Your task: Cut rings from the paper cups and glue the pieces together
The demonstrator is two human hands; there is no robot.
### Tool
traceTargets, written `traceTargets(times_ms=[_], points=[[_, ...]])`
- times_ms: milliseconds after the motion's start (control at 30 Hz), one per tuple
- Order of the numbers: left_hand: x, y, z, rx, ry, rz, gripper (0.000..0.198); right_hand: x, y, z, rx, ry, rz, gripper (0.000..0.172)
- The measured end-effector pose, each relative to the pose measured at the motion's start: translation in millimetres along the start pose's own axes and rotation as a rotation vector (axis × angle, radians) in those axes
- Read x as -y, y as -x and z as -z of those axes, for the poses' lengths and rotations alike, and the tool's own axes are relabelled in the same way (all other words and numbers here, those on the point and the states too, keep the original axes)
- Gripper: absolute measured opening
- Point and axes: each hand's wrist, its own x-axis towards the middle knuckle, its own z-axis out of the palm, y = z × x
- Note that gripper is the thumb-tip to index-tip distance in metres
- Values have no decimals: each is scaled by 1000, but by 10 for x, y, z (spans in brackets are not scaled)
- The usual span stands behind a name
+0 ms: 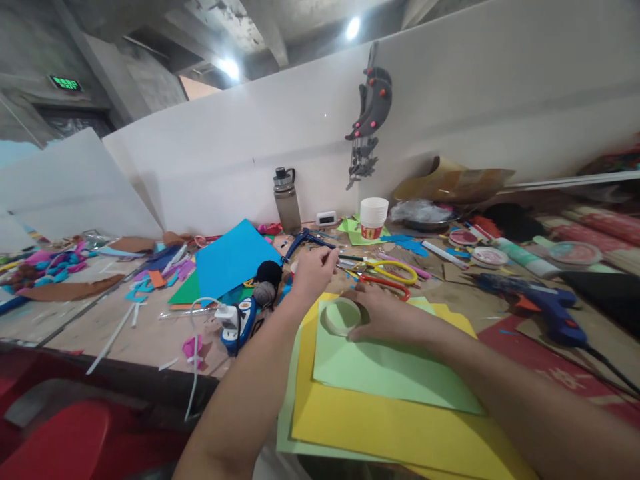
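A pale round ring [343,331], perhaps a tape roll, rests on a light green paper sheet [395,373]. My right hand [379,311] grips the ring's right side, with thumb and fingers around its edge. Yellow sheets [360,410] lie beneath the green one. Beyond the paper, my left hand [314,272] has its fingers curled together; what they hold, if anything, cannot be made out. A dark pen [352,258] lies close to those fingertips. Yellow-handled scissors [397,270] and red-handled scissors [387,285] are just beyond my right hand.
A blue glue gun [555,310] lies at right, its cord trailing to the edge. Stacked paper cups [374,217] and a bottle [287,200] stand at the back. Left are blue paper [237,257], a power strip [240,327] with a white cable, and a red chair [75,440].
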Motion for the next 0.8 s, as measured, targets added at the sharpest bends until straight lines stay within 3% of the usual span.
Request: traceTargets(times_ms=[800], points=[[44, 3, -102, 116, -96, -68, 36, 48, -3, 32, 54, 16, -34, 60]])
